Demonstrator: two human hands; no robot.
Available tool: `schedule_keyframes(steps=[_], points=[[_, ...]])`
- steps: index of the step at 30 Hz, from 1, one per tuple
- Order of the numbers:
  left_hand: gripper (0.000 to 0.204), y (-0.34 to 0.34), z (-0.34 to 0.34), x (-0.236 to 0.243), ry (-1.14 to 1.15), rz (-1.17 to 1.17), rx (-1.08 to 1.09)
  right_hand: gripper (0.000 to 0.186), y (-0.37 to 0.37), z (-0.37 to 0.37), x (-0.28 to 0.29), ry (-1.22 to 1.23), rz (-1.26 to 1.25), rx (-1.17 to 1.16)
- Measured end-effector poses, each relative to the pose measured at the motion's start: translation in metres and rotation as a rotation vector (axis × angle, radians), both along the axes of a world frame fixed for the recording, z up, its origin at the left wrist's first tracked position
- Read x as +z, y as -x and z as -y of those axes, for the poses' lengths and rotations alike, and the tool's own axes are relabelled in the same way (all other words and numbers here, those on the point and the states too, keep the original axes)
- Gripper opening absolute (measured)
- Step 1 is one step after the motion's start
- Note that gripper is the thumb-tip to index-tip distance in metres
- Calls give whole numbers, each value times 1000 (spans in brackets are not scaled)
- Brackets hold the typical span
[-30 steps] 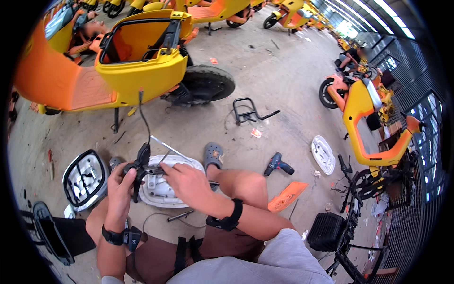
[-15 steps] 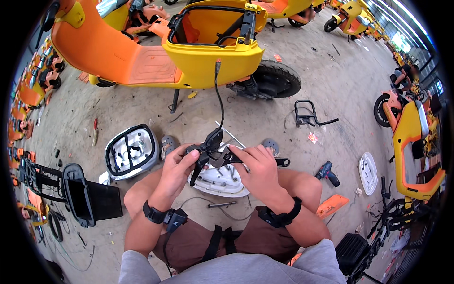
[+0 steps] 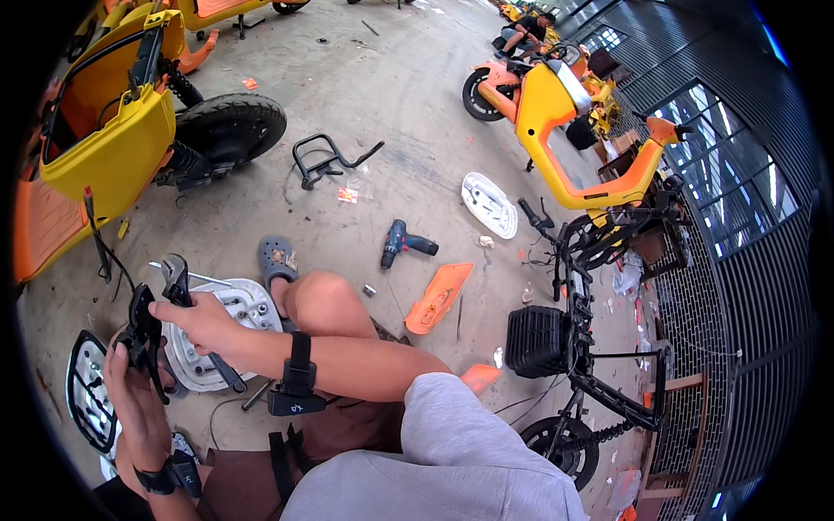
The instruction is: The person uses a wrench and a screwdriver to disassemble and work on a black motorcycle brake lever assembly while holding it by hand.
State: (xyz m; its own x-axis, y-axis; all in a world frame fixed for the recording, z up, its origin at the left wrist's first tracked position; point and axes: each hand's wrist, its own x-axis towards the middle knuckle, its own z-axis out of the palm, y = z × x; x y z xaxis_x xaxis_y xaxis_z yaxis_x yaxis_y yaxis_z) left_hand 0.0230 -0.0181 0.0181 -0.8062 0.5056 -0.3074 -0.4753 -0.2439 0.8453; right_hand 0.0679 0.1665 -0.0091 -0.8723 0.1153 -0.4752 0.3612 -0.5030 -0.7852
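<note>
My left hand (image 3: 132, 395) is closed around a black brake lever assembly (image 3: 141, 326) near the left side of the view. A black cable (image 3: 111, 253) runs from it up toward the yellow scooter body (image 3: 117, 130). In my right hand (image 3: 207, 319) is an adjustable wrench (image 3: 175, 271), its jaws pointing up and its handle end showing below the hand. The right thumb and fingertips are close to the lever assembly; whether they touch it I cannot tell. Beneath the hands lies a white plastic shell (image 3: 248, 304) with fittings inside.
A cordless drill (image 3: 401, 245), an orange panel (image 3: 438, 299), a black tubular bracket (image 3: 326, 161) and a white cover (image 3: 489, 204) lie on the floor. At right stand a stripped black frame (image 3: 599, 343) and a yellow scooter (image 3: 556, 130). Farther back, a person (image 3: 524, 36) crouches.
The view has swung to the right, so the hands and scooter now appear farther left. The wrench has turned, its jaws now upward rather than against the lever assembly. Both hands keep their grips.
</note>
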Motion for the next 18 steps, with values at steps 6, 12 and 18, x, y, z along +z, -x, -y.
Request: schedule_keyframes(steps=[6, 12, 18], points=[[48, 10, -8, 0, 78, 166, 143, 38, 7, 9, 7, -78, -190, 43], [60, 17, -15, 1, 144, -74, 26, 36, 4, 8, 23, 64, 25, -41], [72, 17, -16, -16, 377, -618, -104, 38, 9, 1, 14, 172, 63, -202]])
